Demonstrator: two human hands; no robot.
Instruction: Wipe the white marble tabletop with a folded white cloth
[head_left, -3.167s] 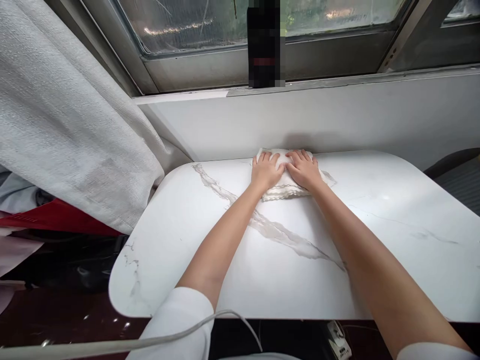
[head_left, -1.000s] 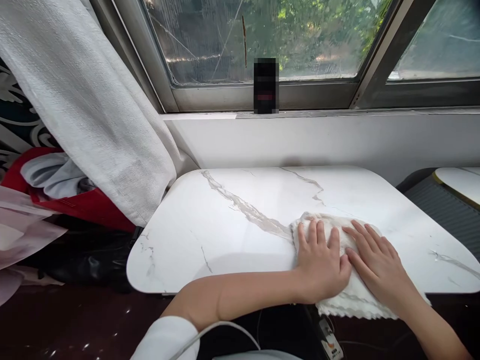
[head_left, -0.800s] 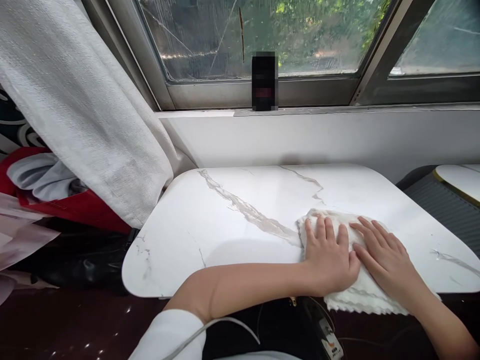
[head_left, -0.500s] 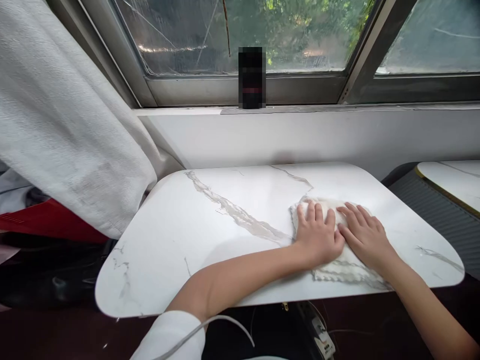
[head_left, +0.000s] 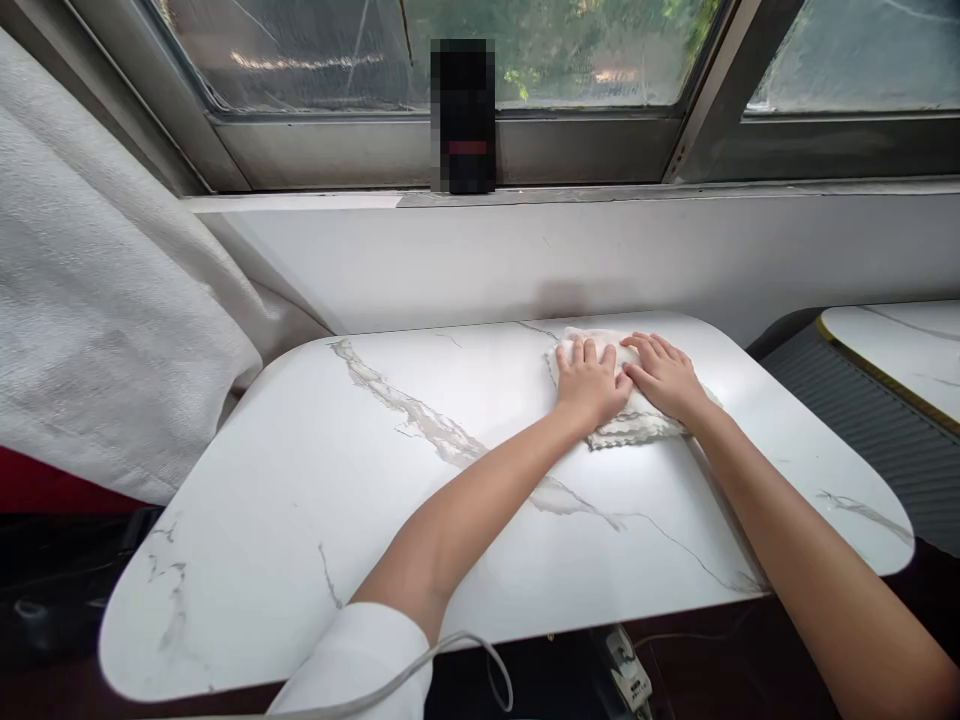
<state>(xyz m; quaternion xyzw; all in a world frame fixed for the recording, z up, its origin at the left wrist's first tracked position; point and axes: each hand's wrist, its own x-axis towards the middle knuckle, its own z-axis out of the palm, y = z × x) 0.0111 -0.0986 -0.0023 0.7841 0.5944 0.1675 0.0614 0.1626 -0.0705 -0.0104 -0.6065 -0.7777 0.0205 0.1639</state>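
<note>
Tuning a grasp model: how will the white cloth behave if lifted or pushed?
The cloth is probably floppy: its layered, wavy edge suggests soft folded fabric. Thin layers suggest little weight. Pushed across the smooth-looking table, it may slide or bunch.

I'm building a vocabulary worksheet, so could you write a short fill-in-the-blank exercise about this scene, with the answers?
1. The bare left hand and the bare right hand lie on ____ of the white, wavy-edged cloth.
2. The white, grey-veined tabletop has ____ corners, not sharp ones.
3. The pale, textured fabric curtain hangs on the picture's ____ side.

Missing words: top; rounded; left.
</note>
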